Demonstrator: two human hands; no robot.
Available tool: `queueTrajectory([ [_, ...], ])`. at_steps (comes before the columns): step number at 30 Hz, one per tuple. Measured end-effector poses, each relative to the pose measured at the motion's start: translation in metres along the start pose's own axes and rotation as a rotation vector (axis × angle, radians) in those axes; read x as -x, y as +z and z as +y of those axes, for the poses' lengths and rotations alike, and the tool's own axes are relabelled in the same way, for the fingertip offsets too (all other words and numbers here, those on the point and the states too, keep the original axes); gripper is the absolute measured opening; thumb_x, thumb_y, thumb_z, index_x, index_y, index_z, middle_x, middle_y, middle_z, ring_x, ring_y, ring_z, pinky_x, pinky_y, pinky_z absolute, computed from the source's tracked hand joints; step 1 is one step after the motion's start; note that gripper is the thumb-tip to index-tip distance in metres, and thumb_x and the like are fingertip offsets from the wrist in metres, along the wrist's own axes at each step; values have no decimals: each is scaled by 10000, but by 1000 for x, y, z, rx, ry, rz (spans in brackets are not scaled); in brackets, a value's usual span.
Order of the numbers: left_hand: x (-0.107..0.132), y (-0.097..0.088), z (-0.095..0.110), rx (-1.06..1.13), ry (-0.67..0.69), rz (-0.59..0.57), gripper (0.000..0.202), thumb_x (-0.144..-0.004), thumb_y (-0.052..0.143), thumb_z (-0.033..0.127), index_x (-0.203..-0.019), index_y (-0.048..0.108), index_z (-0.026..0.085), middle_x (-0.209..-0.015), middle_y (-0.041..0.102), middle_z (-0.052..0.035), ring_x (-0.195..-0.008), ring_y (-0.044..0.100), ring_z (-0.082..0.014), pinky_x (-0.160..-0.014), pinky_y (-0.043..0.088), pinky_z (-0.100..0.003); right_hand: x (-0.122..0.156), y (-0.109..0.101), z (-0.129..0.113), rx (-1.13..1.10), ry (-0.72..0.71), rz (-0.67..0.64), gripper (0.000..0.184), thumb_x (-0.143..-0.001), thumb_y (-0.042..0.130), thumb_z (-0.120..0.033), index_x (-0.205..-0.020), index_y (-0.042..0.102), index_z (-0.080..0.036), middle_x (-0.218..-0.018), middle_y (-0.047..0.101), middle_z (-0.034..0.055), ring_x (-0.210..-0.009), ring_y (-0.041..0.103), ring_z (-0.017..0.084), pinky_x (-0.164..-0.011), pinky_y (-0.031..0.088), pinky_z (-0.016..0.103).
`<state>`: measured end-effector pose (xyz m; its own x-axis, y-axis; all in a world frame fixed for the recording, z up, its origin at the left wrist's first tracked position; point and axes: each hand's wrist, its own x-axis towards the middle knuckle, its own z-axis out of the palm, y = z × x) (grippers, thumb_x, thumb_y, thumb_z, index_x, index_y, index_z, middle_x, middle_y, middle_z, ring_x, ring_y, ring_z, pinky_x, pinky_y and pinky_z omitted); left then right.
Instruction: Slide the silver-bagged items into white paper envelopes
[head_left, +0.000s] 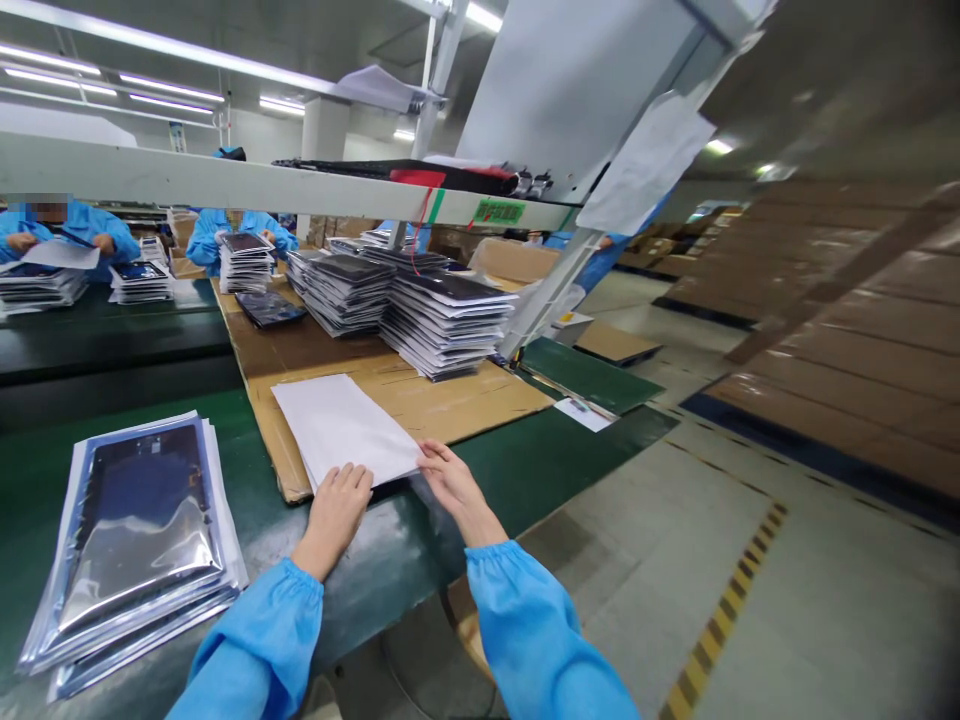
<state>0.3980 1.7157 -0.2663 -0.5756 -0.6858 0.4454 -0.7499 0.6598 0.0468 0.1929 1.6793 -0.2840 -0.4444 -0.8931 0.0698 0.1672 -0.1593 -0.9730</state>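
Note:
A white sheet of paper lies over the cardboard in front of me, with a dark edge showing beneath its near side. My left hand holds the near-left edge, its fingers together on top of the paper and the thumb hidden. At the right corner, my right hand pinches the sheet between thumb and fingers. To the left of my hands, a small stack of dark flat panels in clear plastic sleeves rests on the green table, with white sheets between them.
Tall stacks of panels layered with paper stand at the back of the cardboard, beside a single dark panel. A metal shelf beam crosses above. Co-workers in blue sleeves sit opposite. Wrapped cartons are piled on the right.

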Motion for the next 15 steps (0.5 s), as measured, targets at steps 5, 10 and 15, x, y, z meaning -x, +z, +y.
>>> queueTrajectory([
  [5,30,-33,5,73,-56,24,386,-871,512,294,-1233,477,164,-1291,553,-115,-1213,492,-246,-1033,383,-437,31,6,-10,94,-109,199,315,-494,716,-246,-771,576,-192,-809,615,33,-845,587,212,-896,439,433],
  [10,124,-92,-36,195,-243,192,307,-897,455,255,-1189,542,220,-1192,622,-90,-1122,566,-200,-954,479,-381,125,54,-19,233,-194,-46,192,-707,653,-323,-854,616,-204,-854,649,57,-853,602,214,-835,471,379],
  [15,218,-117,-93,44,-457,114,314,-858,526,360,-1127,614,222,-1158,656,-86,-1074,611,-238,-913,513,-414,201,128,3,263,-26,-595,156,-794,575,-308,-915,622,-221,-881,667,53,-825,623,202,-775,502,339],
])
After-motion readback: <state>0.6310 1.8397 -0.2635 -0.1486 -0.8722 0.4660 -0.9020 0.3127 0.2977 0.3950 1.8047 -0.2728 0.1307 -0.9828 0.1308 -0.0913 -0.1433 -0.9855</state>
